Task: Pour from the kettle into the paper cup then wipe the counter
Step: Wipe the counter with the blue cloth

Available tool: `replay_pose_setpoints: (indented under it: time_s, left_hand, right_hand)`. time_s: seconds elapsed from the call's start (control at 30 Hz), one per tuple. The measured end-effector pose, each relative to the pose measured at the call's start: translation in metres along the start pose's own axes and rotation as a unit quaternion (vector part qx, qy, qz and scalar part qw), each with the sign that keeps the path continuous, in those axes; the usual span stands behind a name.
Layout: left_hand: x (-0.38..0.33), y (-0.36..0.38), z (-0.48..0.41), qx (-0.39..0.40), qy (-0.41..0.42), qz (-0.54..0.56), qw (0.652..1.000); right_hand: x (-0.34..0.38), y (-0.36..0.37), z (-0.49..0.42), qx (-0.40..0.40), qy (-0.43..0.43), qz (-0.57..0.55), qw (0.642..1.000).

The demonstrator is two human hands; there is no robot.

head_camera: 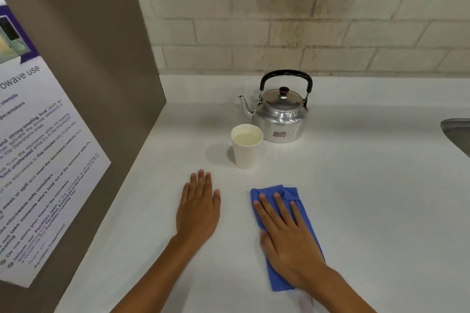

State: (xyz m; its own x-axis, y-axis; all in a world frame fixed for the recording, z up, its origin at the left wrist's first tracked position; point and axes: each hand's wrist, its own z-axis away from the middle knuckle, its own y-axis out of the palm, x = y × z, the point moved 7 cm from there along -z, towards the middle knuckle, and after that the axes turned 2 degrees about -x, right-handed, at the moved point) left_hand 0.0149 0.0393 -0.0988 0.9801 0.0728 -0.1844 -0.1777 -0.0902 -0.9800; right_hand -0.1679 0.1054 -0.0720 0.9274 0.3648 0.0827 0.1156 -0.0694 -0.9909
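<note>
A silver kettle (279,114) with a black handle stands upright on the white counter (356,185), spout pointing left. Just in front of it and to its left stands a white paper cup (246,147) holding pale liquid. A folded blue cloth (302,213) lies on the counter nearer to me. My right hand (287,239) presses flat on top of the cloth, fingers spread and extended. My left hand (198,208) rests flat on the bare counter, left of the cloth, fingers together, holding nothing.
A brown panel (101,84) with a printed microwave notice (33,160) rises along the left. A tiled wall (305,33) backs the counter. A metal sink edge (457,132) shows at the far right.
</note>
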Motion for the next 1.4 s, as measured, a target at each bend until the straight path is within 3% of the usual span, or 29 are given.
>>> replay_pose_setpoints:
  time_s: [0.1, 0.3, 0.53, 0.6, 0.67, 0.77, 0.9, 1.1, 1.4]
  left_hand:
    - [0.002, -0.001, -0.002, 0.020, -0.009, 0.045, 0.999]
    - [0.017, -0.019, -0.002, 0.020, -0.061, 0.276, 0.959]
    - [0.016, -0.052, 0.008, -0.068, -0.060, 0.245, 0.965]
    - [0.009, -0.048, 0.011, -0.051, -0.064, 0.276, 0.958]
    - [0.002, -0.037, 0.013, -0.018, -0.065, 0.292, 0.954]
    - [-0.001, -0.016, 0.013, 0.021, -0.073, 0.164, 0.984]
    - [-0.005, -0.006, 0.007, 0.001, -0.058, 0.031, 0.998]
    - [-0.002, -0.004, -0.023, 0.001, -0.026, 0.008, 1.000]
    - [0.008, -0.001, -0.100, 0.005, 0.010, 0.019, 1.000]
  right_hand:
    - [0.031, -0.002, -0.004, 0.001, -0.018, 0.018, 1.000]
    - [0.090, 0.012, -0.054, 0.030, -0.049, -0.036, 0.998]
    - [0.125, 0.026, -0.125, 0.076, -0.128, -0.091, 0.985]
    - [0.115, 0.016, -0.120, 0.047, -0.122, -0.190, 0.973]
    - [0.087, 0.003, -0.108, -0.031, -0.079, -0.255, 0.963]
    - [0.029, -0.007, -0.090, -0.119, 0.009, -0.242, 0.963]
    - [-0.029, 0.000, -0.091, -0.092, 0.087, -0.141, 0.982]
    - [-0.064, 0.024, -0.101, 0.009, 0.118, -0.063, 0.991]
    - [-0.064, 0.033, -0.115, 0.013, 0.108, -0.064, 0.992]
